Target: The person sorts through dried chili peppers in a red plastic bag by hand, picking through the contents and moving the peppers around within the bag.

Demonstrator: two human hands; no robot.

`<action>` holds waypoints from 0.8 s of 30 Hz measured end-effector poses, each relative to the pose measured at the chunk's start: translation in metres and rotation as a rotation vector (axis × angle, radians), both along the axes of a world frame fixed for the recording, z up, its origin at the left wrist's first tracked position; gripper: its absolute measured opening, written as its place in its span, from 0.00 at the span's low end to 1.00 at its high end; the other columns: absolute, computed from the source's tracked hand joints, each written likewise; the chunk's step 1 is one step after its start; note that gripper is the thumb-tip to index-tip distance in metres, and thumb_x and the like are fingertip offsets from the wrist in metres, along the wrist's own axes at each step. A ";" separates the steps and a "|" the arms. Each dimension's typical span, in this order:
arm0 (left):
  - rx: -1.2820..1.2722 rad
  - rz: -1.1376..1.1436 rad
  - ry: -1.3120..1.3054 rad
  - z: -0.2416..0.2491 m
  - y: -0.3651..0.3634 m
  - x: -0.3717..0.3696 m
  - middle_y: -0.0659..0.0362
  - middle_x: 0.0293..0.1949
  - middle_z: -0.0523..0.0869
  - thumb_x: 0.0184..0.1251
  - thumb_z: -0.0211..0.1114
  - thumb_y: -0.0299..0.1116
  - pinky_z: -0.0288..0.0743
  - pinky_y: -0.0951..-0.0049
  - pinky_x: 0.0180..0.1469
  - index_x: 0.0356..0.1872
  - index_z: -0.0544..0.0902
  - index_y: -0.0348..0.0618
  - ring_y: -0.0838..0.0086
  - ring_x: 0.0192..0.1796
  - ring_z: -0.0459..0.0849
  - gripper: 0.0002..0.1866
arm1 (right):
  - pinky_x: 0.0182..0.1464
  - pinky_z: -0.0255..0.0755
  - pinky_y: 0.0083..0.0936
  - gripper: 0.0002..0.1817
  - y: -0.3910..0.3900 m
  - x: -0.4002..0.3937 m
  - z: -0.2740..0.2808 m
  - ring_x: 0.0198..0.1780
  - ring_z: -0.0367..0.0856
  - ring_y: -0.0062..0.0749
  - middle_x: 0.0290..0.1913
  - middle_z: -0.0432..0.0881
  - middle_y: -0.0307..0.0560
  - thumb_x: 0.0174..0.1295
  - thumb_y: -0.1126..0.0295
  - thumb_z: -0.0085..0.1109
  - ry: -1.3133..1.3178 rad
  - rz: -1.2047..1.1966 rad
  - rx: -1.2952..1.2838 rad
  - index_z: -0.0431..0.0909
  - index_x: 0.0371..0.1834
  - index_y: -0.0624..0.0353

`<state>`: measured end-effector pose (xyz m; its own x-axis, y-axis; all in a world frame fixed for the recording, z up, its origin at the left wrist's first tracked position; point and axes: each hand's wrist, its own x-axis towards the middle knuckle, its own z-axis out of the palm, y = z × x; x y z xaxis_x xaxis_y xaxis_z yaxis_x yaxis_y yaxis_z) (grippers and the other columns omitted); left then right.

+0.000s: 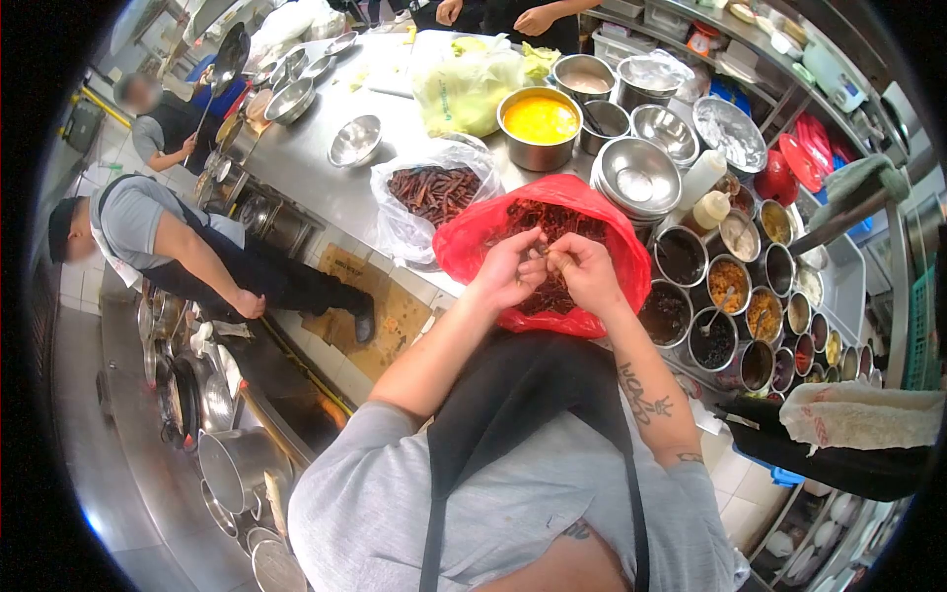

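Over a red plastic bag (621, 232), my left hand (509, 268) and my right hand (584, 271) meet with fingertips close together. Both are closed in a pinch. Something small and brownish seems to be between the fingertips, too small to name. Below them, dark red dried chili pieces (552, 296) fill the bag, whose mouth is spread wide. A clear plastic bag (393, 222) of whole dried chilies (434, 193) stands just left of the red one, on the steel counter (326, 192).
A pot of yellow liquid (541, 118), stacked steel bowls (639, 176) and squeeze bottles (710, 209) are beyond the red bag. Several seasoning containers (728, 281) crowd the right. A co-worker (168, 232) stands at left near the stove; another person's hands (538, 20) show at the far side.
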<state>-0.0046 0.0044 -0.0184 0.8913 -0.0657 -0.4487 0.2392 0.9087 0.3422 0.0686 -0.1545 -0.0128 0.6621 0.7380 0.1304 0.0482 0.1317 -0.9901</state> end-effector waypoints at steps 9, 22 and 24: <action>-0.060 0.075 -0.119 -0.011 0.030 -0.005 0.65 0.25 0.70 0.78 0.54 0.40 0.58 0.82 0.19 0.33 0.73 0.47 0.80 0.21 0.65 0.12 | 0.56 0.76 0.40 0.15 0.005 0.007 -0.001 0.52 0.82 0.52 0.49 0.82 0.57 0.58 0.74 0.65 -0.447 -0.262 -0.335 0.81 0.50 0.60; 0.307 -0.077 -0.113 -0.003 0.021 -0.013 0.68 0.23 0.67 0.78 0.57 0.36 0.54 0.84 0.21 0.45 0.79 0.45 0.84 0.21 0.62 0.07 | 0.50 0.78 0.44 0.09 -0.004 0.014 -0.014 0.45 0.85 0.57 0.40 0.86 0.61 0.61 0.70 0.63 -0.529 -0.297 -0.620 0.87 0.40 0.62; 0.411 -0.087 -0.072 -0.002 0.020 -0.012 0.69 0.23 0.67 0.77 0.58 0.35 0.53 0.84 0.21 0.45 0.80 0.45 0.85 0.21 0.62 0.06 | 0.50 0.78 0.45 0.09 -0.004 0.015 -0.015 0.44 0.85 0.57 0.41 0.86 0.61 0.62 0.70 0.62 -0.536 -0.342 -0.527 0.87 0.39 0.62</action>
<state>-0.0170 0.0242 -0.0209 0.9203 0.0287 -0.3902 0.2717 0.6709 0.6900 0.0837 -0.1583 -0.0275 0.8075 0.5599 0.1856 0.4852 -0.4514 -0.7489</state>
